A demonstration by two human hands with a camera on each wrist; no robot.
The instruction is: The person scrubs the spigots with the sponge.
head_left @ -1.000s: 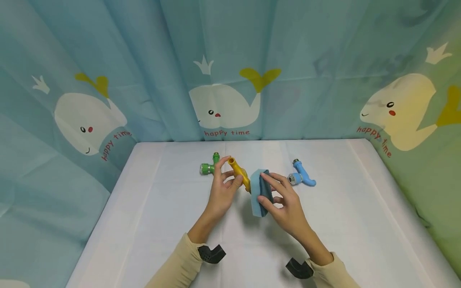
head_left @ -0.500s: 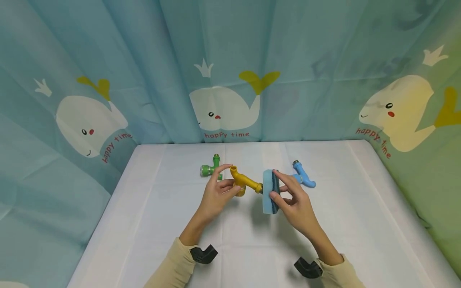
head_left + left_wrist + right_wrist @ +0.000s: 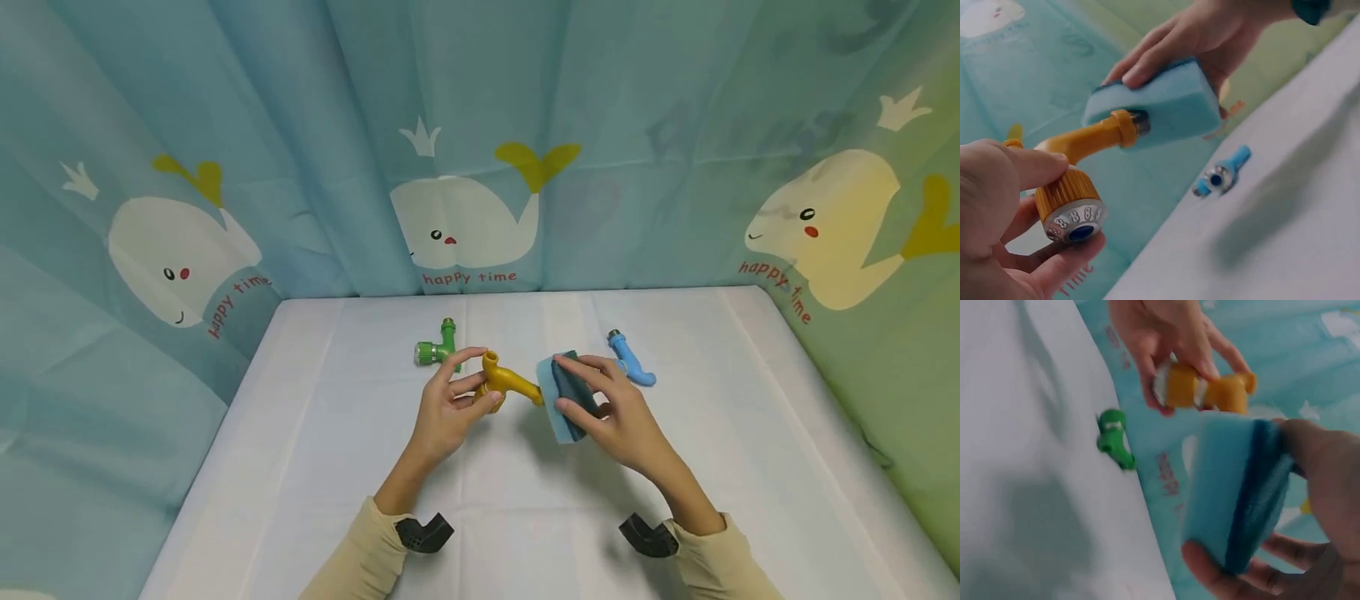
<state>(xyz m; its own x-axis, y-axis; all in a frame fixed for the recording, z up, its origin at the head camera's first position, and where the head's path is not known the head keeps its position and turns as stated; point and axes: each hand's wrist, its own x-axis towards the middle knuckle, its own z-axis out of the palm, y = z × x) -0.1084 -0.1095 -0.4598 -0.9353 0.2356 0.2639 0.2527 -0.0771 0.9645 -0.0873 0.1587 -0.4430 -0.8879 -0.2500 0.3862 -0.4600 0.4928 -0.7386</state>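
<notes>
My left hand (image 3: 444, 417) grips a yellow faucet (image 3: 513, 382) by its ribbed round handle, above the table. In the left wrist view the handle (image 3: 1071, 199) has a silver rim with a blue centre, and the threaded metal end (image 3: 1141, 122) points at the sponge. My right hand (image 3: 626, 417) pinches a two-layer sponge (image 3: 576, 396), light blue foam with a darker blue scouring layer, between thumb and fingers. The foam faces the faucet's threaded end, which looks to be against it. From the right wrist view, the sponge (image 3: 1219, 481) partly hides the faucet (image 3: 1225, 394).
A green faucet (image 3: 448, 335) lies behind my left hand on the white table (image 3: 337, 467). Behind my right hand is a blue faucet (image 3: 632, 360), partly covered by the fingers in the head view. A blue-green curtain (image 3: 315, 167) with whales hangs around the table.
The yellow faucet has swung from a steep tilt to nearly sideways. My left hand has drawn slightly left. My right hand shifted right with the sponge, whose top now leans left.
</notes>
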